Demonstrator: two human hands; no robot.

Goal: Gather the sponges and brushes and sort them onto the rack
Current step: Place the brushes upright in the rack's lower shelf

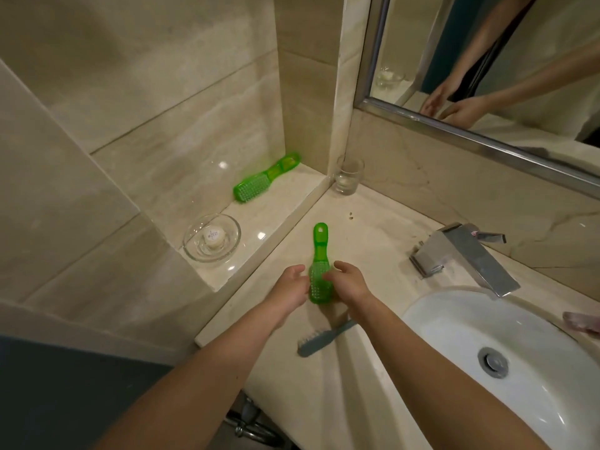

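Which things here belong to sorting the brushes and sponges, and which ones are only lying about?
For the job: held green brush, gripped by the left hand and right hand; green brush on the ledge; grey brush beside the sink.
Lying about: glass dish, drinking glass, faucet.

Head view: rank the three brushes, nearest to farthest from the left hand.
1. The held green brush: gripped by the left hand itself, with the right hand on its other side.
2. The grey-blue brush: lying on the counter just below the hands, on the sink side.
3. The ledge green brush: lying on the raised ledge, up in the far corner.
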